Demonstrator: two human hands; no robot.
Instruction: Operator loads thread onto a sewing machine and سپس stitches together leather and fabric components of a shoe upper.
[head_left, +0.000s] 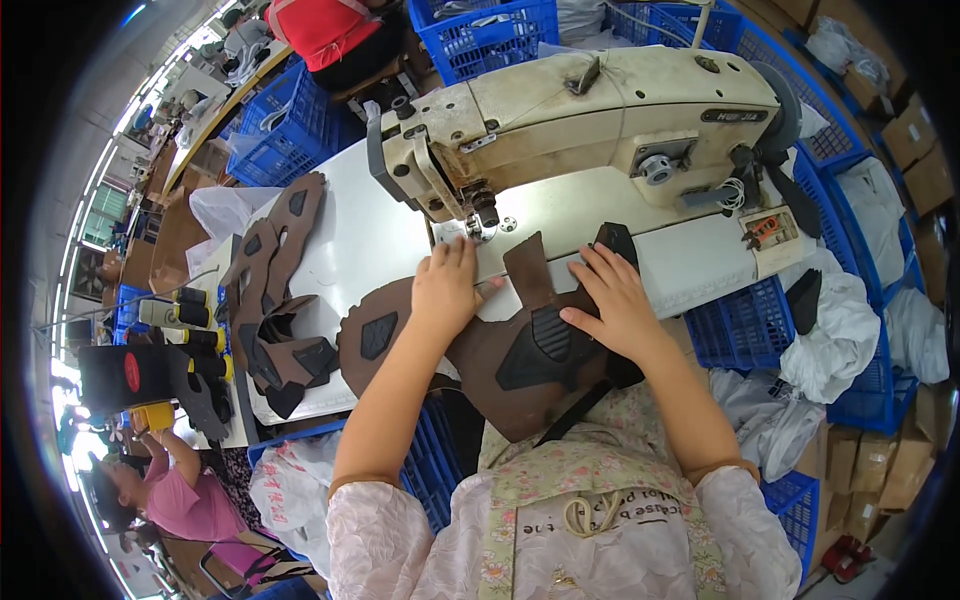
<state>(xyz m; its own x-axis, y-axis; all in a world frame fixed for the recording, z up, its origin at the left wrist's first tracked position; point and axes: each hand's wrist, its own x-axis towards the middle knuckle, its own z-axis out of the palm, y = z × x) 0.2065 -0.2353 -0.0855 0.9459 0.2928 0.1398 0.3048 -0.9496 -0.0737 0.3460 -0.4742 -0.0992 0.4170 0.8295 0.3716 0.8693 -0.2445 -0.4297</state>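
Note:
A flat brown cut piece with black patches (490, 375), like a shoe upper, lies across the white sewing table (350, 220) and hangs over its near edge. My left hand (447, 288) rests on its far edge, fingers extended close to the presser foot (481, 230) of the cream sewing machine (560, 115), thumb held apart. Spread over the piece's right part, beside a raised brown flap, is my right hand (622, 308), fingers outstretched. Both hands look open, and neither grips the material. The exact contact under the left fingertips is hidden.
More brown-and-black pieces (275, 255) lie at the table's left end. Spools of thread (205, 340) stand farther left. Blue crates (740, 325) with white bags (835, 335) crowd the right side. A co-worker in pink (195, 495) sits at lower left, another in red (320, 30) at the back.

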